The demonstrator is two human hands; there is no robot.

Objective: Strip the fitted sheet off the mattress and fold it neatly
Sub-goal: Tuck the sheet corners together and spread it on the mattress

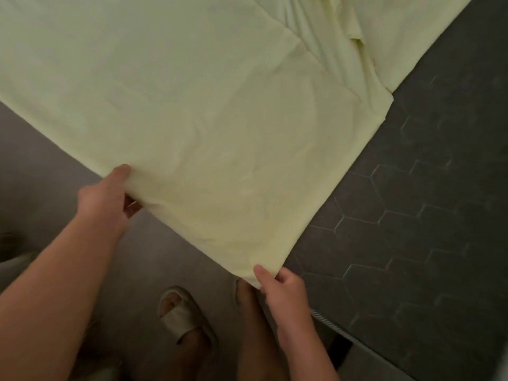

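Observation:
A pale yellow-green fitted sheet (209, 105) lies spread in flat layers over a dark grey mattress (412, 215) with a hexagon quilt pattern. Part of the sheet hangs past the mattress edge, above the floor. My left hand (107, 196) pinches the sheet's near edge, thumb on top and fingers underneath. My right hand (280, 292) grips the sheet's nearest corner, thumb on top. A bunched, wrinkled part of the sheet (349, 31) lies at the top right.
Grey floor (41, 160) lies to the left and below. My feet stand close to the mattress corner, the left one in a beige slipper (184, 317). Another pale object (13, 259) sits at the left edge.

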